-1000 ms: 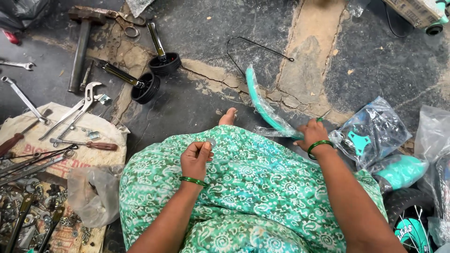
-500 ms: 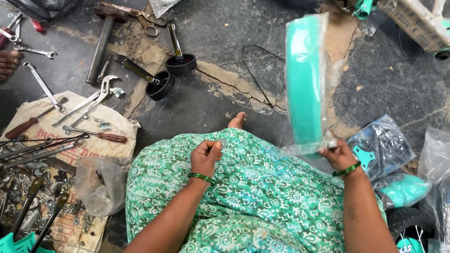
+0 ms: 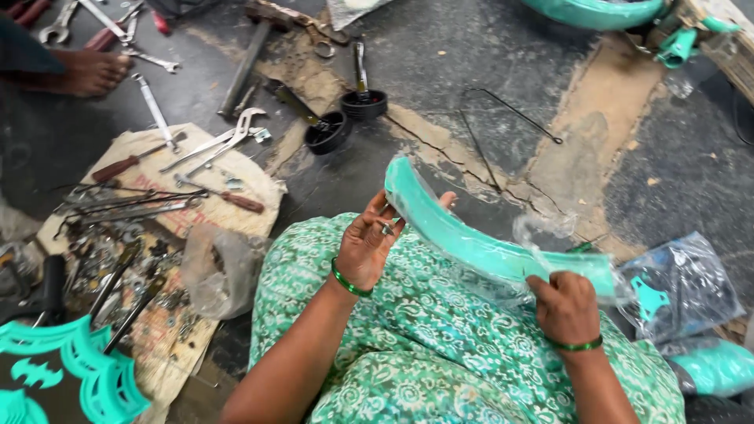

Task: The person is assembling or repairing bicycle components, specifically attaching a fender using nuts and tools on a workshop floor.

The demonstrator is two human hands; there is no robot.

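A long curved teal plastic guard (image 3: 463,239), wrapped in clear plastic film, lies across my lap over green patterned cloth. My left hand (image 3: 369,243) grips it near its upper left end, fingers curled on the inner edge. My right hand (image 3: 564,305) holds the lower right end, where the loose film bunches up. Both wrists wear green bangles.
On a sack (image 3: 196,188) to the left lie pliers, screwdrivers and rods. Two small black wheels (image 3: 345,118) and a bent wire (image 3: 503,118) rest on the cracked floor. Another person's bare foot (image 3: 86,71) is at top left. Bagged teal parts (image 3: 675,290) sit right; teal plastic pieces (image 3: 71,369) bottom left.
The teal guard was picked up from the floor by my right hand, raised upright, then lowered across my lap. My left hand left my knee and took hold of its other end.
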